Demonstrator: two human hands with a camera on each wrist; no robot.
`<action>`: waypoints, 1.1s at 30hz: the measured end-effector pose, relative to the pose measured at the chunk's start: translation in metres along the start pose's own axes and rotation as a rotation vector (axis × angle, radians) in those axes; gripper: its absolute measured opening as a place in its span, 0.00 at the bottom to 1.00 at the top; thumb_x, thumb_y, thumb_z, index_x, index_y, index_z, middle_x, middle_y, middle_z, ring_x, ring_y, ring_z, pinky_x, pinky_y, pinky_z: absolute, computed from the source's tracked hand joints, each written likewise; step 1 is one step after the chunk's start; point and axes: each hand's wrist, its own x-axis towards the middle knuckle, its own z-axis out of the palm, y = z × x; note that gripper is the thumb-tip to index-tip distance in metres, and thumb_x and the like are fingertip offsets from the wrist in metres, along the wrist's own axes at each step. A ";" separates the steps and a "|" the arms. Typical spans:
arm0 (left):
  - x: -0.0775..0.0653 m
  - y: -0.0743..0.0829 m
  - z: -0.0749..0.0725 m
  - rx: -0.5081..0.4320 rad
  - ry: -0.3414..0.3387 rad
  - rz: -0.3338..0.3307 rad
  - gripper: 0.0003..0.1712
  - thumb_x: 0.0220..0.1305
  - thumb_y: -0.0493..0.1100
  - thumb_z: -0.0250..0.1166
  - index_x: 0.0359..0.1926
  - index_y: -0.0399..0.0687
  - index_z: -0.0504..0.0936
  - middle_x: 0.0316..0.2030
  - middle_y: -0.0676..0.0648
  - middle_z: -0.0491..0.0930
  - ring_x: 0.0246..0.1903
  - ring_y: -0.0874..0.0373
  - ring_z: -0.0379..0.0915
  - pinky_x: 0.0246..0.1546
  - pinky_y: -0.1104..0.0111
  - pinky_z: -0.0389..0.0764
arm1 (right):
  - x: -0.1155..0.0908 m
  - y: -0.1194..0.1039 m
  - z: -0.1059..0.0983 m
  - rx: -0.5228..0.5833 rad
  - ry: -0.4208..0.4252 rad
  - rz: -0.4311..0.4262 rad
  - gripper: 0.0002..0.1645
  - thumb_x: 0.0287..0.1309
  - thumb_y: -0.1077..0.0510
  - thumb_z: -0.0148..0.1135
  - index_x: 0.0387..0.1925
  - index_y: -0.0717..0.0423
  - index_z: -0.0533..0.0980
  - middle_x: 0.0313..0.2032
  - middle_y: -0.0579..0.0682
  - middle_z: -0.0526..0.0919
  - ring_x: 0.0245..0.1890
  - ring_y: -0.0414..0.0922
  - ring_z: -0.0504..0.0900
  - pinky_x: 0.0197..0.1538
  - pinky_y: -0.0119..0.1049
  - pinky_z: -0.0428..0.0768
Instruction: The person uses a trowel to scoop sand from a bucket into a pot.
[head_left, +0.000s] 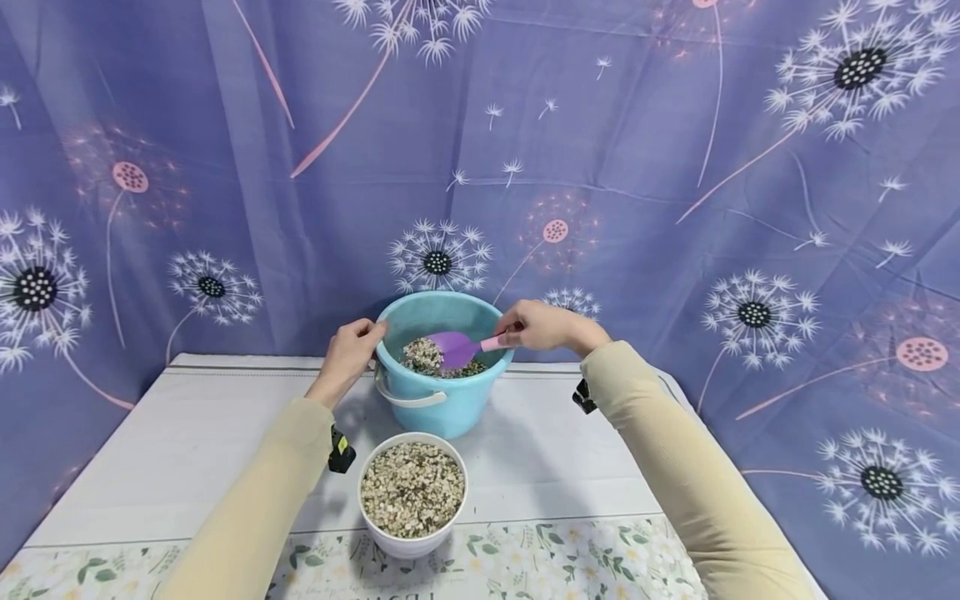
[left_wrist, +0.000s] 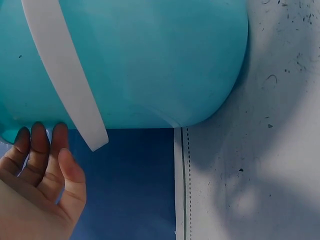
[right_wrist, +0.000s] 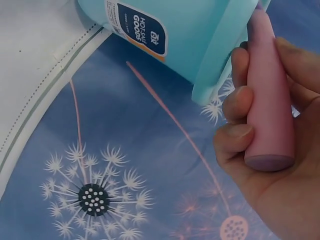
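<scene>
A light-blue bucket (head_left: 442, 408) stands on the table, with a grainy pale-and-green mix inside. My left hand (head_left: 348, 354) holds the bucket's rim at its left side; the left wrist view shows fingertips (left_wrist: 37, 132) against the outer wall. In my right hand (head_left: 543, 325) is a small purple shovel (head_left: 456, 348), gripped by its pink handle (right_wrist: 270, 100). The shovel's blade is inside the bucket, bearing a heap of the mix (head_left: 422, 355). Nearer to me, a white bowl (head_left: 408, 547) is filled with similar grainy mix (head_left: 412, 490).
The bucket's white carrying handle (head_left: 412, 402) hangs down its front. White cloth and a floral strip (head_left: 592, 550) cover the table (head_left: 225, 442). Dark specks lie scattered near the bucket. A blue-purple dandelion-patterned curtain (head_left: 600, 150) closes off the back and sides.
</scene>
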 end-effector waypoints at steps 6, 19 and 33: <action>-0.004 0.000 0.000 -0.022 -0.012 -0.012 0.27 0.70 0.61 0.54 0.43 0.39 0.79 0.33 0.43 0.78 0.34 0.47 0.76 0.31 0.61 0.74 | -0.006 0.006 0.004 0.058 0.043 0.060 0.11 0.67 0.58 0.60 0.46 0.54 0.84 0.24 0.47 0.80 0.17 0.39 0.63 0.27 0.33 0.69; -0.014 0.012 -0.013 0.063 -0.121 -0.047 0.37 0.71 0.70 0.43 0.53 0.41 0.73 0.39 0.41 0.77 0.38 0.49 0.76 0.32 0.62 0.78 | -0.025 0.004 0.006 -0.026 0.196 0.100 0.11 0.68 0.56 0.59 0.43 0.56 0.84 0.24 0.47 0.79 0.21 0.43 0.69 0.29 0.37 0.72; -0.080 -0.007 -0.037 0.128 -0.101 0.140 0.31 0.76 0.61 0.45 0.56 0.36 0.72 0.42 0.38 0.79 0.40 0.48 0.80 0.32 0.63 0.78 | -0.073 -0.019 0.004 -0.045 0.274 0.055 0.10 0.67 0.59 0.58 0.42 0.57 0.84 0.22 0.48 0.77 0.20 0.41 0.67 0.27 0.37 0.69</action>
